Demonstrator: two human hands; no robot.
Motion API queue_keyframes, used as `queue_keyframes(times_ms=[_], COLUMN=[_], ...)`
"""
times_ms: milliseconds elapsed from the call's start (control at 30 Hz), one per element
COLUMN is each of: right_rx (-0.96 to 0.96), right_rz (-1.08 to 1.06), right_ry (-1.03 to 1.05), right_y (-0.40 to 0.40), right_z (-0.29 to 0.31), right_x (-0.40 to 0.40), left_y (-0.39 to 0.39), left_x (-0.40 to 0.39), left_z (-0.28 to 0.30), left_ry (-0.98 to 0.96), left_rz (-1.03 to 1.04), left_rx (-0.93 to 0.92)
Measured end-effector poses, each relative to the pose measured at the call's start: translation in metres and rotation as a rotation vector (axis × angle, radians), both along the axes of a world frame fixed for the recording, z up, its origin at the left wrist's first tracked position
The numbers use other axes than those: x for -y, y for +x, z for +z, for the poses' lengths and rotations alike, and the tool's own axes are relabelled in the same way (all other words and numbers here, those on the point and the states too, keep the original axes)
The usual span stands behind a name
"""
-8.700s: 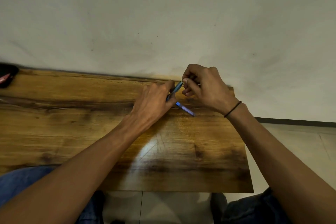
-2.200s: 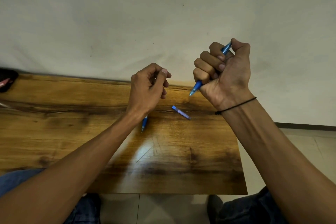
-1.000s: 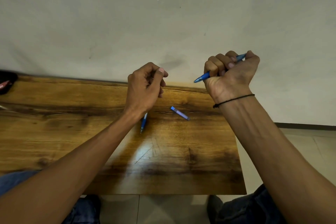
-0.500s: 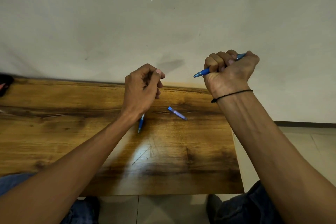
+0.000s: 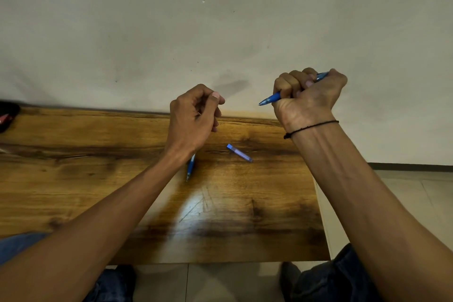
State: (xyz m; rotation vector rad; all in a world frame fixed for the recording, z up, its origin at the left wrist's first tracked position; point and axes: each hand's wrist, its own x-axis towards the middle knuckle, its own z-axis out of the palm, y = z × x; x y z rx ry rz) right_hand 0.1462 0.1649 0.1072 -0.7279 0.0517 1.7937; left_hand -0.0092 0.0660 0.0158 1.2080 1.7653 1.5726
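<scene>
Gripping one blue pen in a full fist, the right hand is raised at about two o'clock from the middle of the wooden table. The pen's tip sticks out of the fist toward nine o'clock, and its other end shows beside the thumb. The left hand hangs over the table's far edge at twelve o'clock, fingers curled and thumb tip laid against the forefinger; whether it pinches anything I cannot tell. Two blue pens are in sight in all. The second blue pen lies on the table at six o'clock from the left hand, partly hidden under the wrist, its tip pointing toward the person. One small blue case lies flat at four o'clock from that hand, apart from both pens. One thin black band circles the right wrist. One dark object with a bit of red sits at the table's far left, at ten o'clock, cut by the frame edge.
</scene>
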Motion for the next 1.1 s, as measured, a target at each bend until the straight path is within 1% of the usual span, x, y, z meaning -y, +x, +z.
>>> queue_keyframes(times_ms=[267,533,1100], right_rx=[-0.01,-0.008,0.009], right_rz=[-0.019,-0.117,-0.115], right_ry=[-0.017,-0.028,-0.006], right_y=[0.002,0.007,0.0], right_z=[-0.002,-0.004,0.001], right_x=[-0.004,-0.013,-0.014], left_y=[0.004,0.006,0.006], left_x=[-0.003,-0.004,-0.003], left_z=[0.003,0.003,0.003], left_ry=[-0.004,-0.012,-0.014], left_rz=[-0.005,-0.012,-0.006], left_rx=[-0.002,-0.021,-0.055])
